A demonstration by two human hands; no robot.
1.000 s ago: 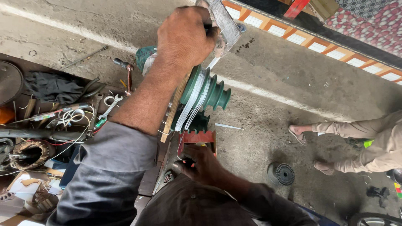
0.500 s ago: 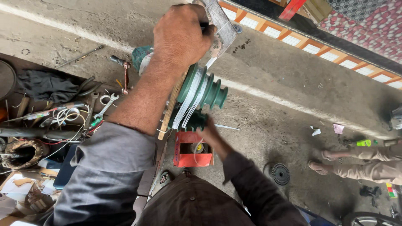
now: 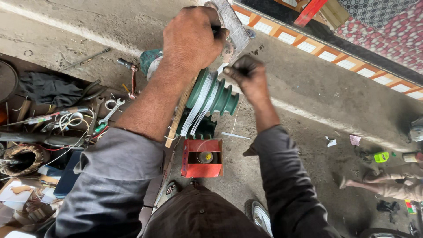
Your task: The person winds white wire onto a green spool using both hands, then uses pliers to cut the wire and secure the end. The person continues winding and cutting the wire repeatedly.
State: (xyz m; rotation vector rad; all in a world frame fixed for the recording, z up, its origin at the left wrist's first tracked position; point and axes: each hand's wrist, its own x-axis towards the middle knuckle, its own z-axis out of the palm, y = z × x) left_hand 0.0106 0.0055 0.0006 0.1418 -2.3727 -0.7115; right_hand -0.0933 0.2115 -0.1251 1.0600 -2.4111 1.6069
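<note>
While both hands (image 3: 220,57) grip above — green stepped former (image 3: 216,94) just below

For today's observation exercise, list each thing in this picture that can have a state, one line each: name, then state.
Left hand: fist shut on the crank handle.
Right hand: fingertips pinching the thin wire.
Green stepped former: partly wound with pale wire.
Red box: open, spool inside.
Spanner: lying flat among tools.

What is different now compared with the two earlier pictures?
The right hand has come up from low beside the red box and now pinches the thin wire near the green stepped former. The left hand still grips the crank handle on top.
</note>
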